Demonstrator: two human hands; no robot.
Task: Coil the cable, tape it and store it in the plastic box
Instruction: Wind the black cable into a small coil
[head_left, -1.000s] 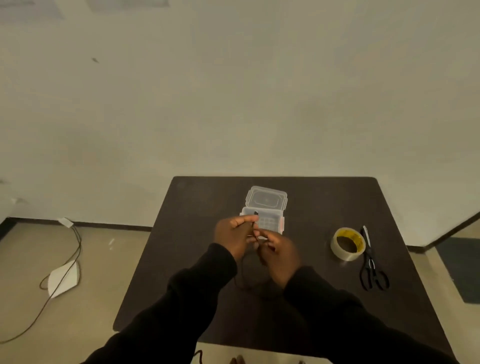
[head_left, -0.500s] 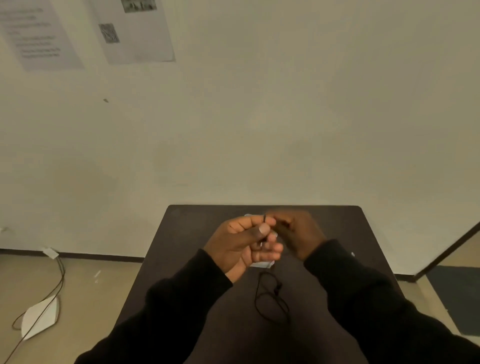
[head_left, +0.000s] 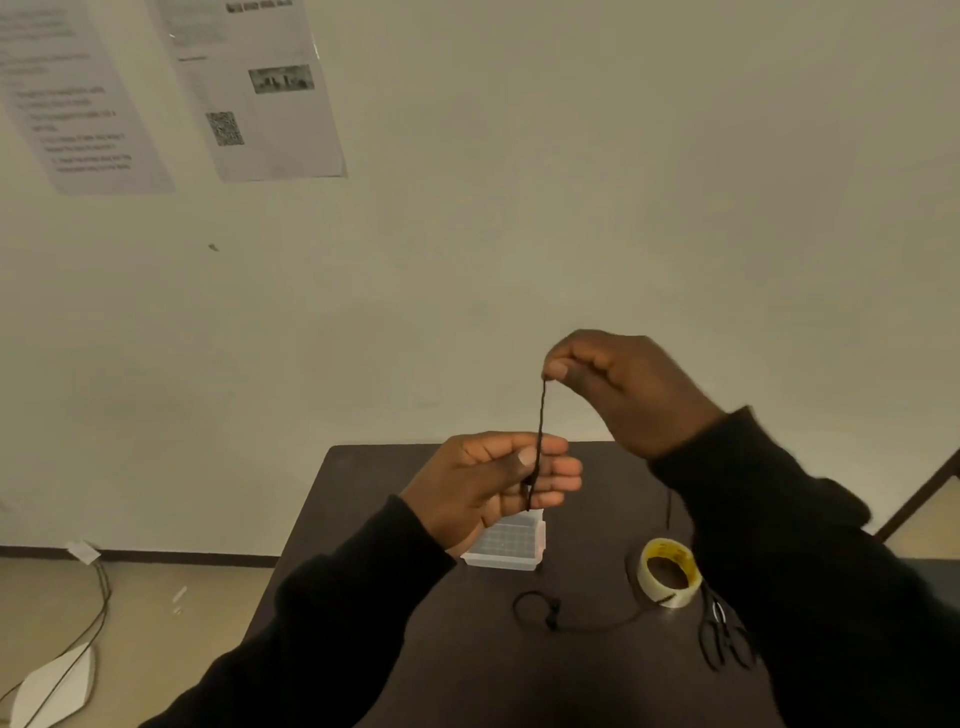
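Dark table (head_left: 363, 519), cable (head_left: 540, 431) pinched between both hands

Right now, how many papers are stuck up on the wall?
2. One paper with lines of text hangs at the far upper left, partly cut off by the picture's edge. The other paper hangs just to its right, with a small photo and a square code. More could be out of view.

In front of me the dark table (head_left: 395, 649) carries a clear plastic box (head_left: 506, 545) towards its far side, a roll of tape (head_left: 668, 571) to the right with black scissors (head_left: 719, 642) just beside it, and a slack loop of black cable (head_left: 540, 610) between them.
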